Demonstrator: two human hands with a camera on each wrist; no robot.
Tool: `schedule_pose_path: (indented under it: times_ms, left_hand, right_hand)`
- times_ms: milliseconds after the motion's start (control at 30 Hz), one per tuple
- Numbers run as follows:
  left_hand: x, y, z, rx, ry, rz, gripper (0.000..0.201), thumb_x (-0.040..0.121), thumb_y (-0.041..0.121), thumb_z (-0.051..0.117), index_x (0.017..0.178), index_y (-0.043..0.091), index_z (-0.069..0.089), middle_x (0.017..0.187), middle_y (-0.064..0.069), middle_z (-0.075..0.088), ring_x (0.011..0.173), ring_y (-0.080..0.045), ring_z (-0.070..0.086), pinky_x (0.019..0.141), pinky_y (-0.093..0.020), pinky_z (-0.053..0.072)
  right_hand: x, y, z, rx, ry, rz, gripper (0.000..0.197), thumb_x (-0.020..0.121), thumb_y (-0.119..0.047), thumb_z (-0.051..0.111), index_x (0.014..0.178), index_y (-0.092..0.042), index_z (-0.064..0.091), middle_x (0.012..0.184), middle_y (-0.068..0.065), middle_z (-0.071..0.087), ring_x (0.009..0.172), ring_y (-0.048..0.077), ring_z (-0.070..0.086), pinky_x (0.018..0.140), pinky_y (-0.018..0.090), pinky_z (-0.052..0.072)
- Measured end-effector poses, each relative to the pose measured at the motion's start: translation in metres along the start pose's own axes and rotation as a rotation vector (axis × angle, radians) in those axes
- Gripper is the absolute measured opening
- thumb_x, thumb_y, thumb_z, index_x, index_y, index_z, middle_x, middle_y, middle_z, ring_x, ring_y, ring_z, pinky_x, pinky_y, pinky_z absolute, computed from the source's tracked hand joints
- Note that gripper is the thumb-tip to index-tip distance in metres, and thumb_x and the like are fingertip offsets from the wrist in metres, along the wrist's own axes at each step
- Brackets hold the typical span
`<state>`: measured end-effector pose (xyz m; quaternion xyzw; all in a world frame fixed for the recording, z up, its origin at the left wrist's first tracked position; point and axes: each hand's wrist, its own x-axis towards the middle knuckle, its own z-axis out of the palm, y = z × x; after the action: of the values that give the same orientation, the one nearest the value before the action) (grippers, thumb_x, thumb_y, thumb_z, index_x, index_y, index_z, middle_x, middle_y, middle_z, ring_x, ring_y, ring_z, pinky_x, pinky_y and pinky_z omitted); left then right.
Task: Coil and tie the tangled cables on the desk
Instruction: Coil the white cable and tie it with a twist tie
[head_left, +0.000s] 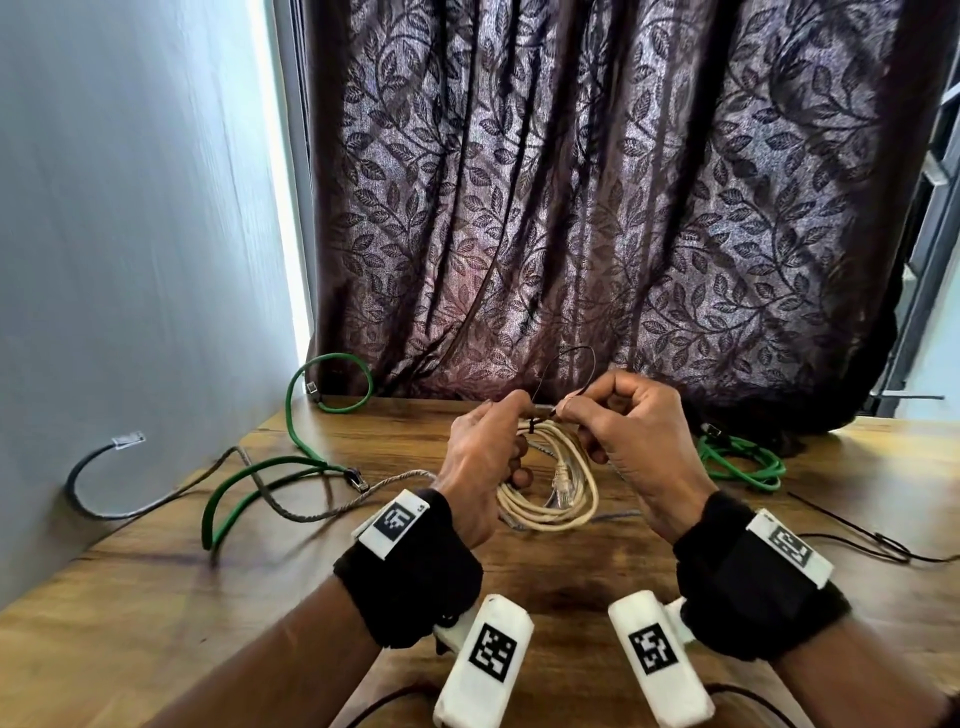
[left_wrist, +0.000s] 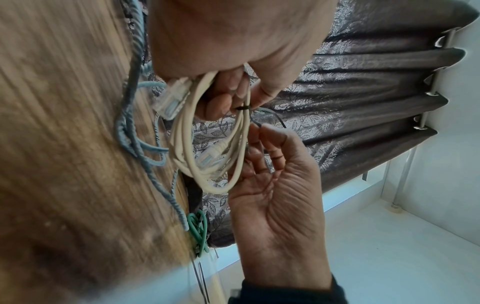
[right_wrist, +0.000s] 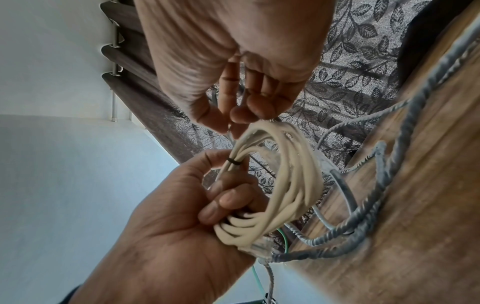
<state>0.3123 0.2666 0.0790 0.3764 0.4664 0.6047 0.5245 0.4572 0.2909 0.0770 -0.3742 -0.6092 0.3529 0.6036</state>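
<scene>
A cream network cable (head_left: 566, 501) wound into a coil hangs just above the middle of the wooden desk (head_left: 260, 597). My left hand (head_left: 519, 413) grips the coil's top, fingers curled through the loops (right_wrist: 293, 174). A thin black cable tie (right_wrist: 234, 161) is cinched round the strands beside my left thumb. Its long tail (head_left: 576, 353) arcs up toward the curtain. My right hand (head_left: 569, 413) pinches that tail between thumb and forefinger, close to the coil (left_wrist: 182, 144). The cable's clear plugs (left_wrist: 172, 100) dangle inside the loops.
Loose on the desk's left are a green cable (head_left: 306, 457), a grey braided cable (head_left: 311, 509) and a black cable (head_left: 104, 467) bent against the wall. A coiled green bundle (head_left: 743, 462) lies at right, thin black ties (head_left: 857, 540) near it. A patterned curtain (head_left: 623, 208) hangs behind.
</scene>
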Motion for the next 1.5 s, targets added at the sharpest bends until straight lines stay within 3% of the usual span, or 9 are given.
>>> schedule_pose_path:
  times_ms: [267,467,600,800,900,1000,1200,1267,1500]
  left_hand:
    - [-0.006,0.005,0.004,-0.02,-0.011,-0.009,0.016,0.093,0.019,0.059,0.078,0.015,0.059,0.045,0.007,0.034,0.037,-0.008,0.026,0.044,-0.024,0.027]
    - [0.0,0.002,0.001,-0.025,-0.024,-0.03,0.023,0.092,0.023,0.056,0.07,0.015,0.055,0.042,0.008,0.038,0.031,-0.007,0.029,0.044,-0.026,0.029]
    - [0.004,0.0,0.0,-0.041,-0.018,-0.046,0.024,0.093,0.023,0.051,0.071,0.014,0.051,0.043,0.007,0.037,0.03,-0.008,0.029,0.042,-0.025,0.03]
    - [0.008,-0.003,-0.002,-0.032,0.005,-0.046,0.017,0.093,0.023,0.048,0.081,0.013,0.054,0.043,0.007,0.039,0.03,-0.008,0.032,0.039,-0.024,0.032]
    - [0.007,-0.003,0.0,-0.032,0.01,-0.048,0.015,0.093,0.022,0.048,0.087,0.011,0.055,0.042,0.007,0.039,0.031,-0.009,0.031,0.039,-0.023,0.031]
    - [0.006,-0.002,0.0,-0.021,0.011,-0.034,0.017,0.093,0.022,0.048,0.08,0.012,0.055,0.043,0.006,0.039,0.032,-0.009,0.031,0.041,-0.024,0.031]
    - [0.008,-0.004,-0.002,-0.057,-0.025,-0.03,0.015,0.093,0.022,0.044,0.092,0.009,0.053,0.046,0.006,0.037,0.031,-0.007,0.03,0.039,-0.024,0.031]
    - [0.008,-0.003,-0.002,-0.066,-0.029,-0.037,0.013,0.093,0.021,0.045,0.089,0.01,0.051,0.045,0.007,0.036,0.031,-0.007,0.029,0.038,-0.024,0.03]
    - [0.001,-0.003,0.003,-0.019,-0.113,-0.118,0.015,0.094,0.019,0.046,0.082,0.012,0.052,0.053,0.0,0.04,0.031,-0.008,0.027,0.036,-0.017,0.024]
  right_hand:
    - [-0.001,-0.002,0.002,-0.027,0.062,-0.031,0.017,0.083,-0.01,0.081,0.071,-0.009,0.068,0.065,0.006,0.066,0.058,0.011,0.057,0.054,0.025,0.047]
    - [-0.004,-0.001,0.004,-0.019,0.099,-0.047,0.017,0.083,-0.013,0.082,0.073,-0.006,0.069,0.074,0.016,0.072,0.061,0.013,0.059,0.058,0.029,0.05]
    - [-0.003,0.0,0.004,-0.033,0.085,-0.036,0.017,0.083,-0.014,0.082,0.074,-0.006,0.07,0.066,0.006,0.068,0.06,0.012,0.059,0.058,0.027,0.05]
    - [-0.002,0.001,0.002,-0.001,0.004,-0.012,0.016,0.083,-0.008,0.081,0.081,0.002,0.07,0.064,0.001,0.067,0.057,0.006,0.057,0.055,0.02,0.048]
    - [-0.003,-0.003,0.001,0.008,-0.053,-0.008,0.014,0.084,-0.008,0.082,0.081,0.0,0.071,0.075,0.007,0.075,0.063,0.006,0.062,0.057,0.018,0.049]
    - [-0.004,-0.003,0.001,0.014,-0.081,0.004,0.014,0.084,-0.008,0.083,0.081,-0.001,0.071,0.084,0.012,0.078,0.067,0.007,0.065,0.058,0.016,0.049]
    - [-0.003,-0.004,0.0,-0.001,-0.107,-0.014,0.016,0.084,-0.007,0.083,0.083,0.003,0.071,0.085,0.008,0.079,0.075,0.011,0.072,0.064,0.017,0.054]
    - [-0.002,-0.005,-0.001,-0.01,-0.124,-0.007,0.016,0.084,-0.007,0.083,0.084,0.004,0.071,0.085,0.007,0.079,0.074,0.008,0.072,0.062,0.016,0.052]
    - [0.004,0.0,-0.007,0.001,-0.167,0.098,0.014,0.084,0.001,0.08,0.088,0.008,0.069,0.082,0.008,0.077,0.076,0.014,0.074,0.065,0.022,0.055]
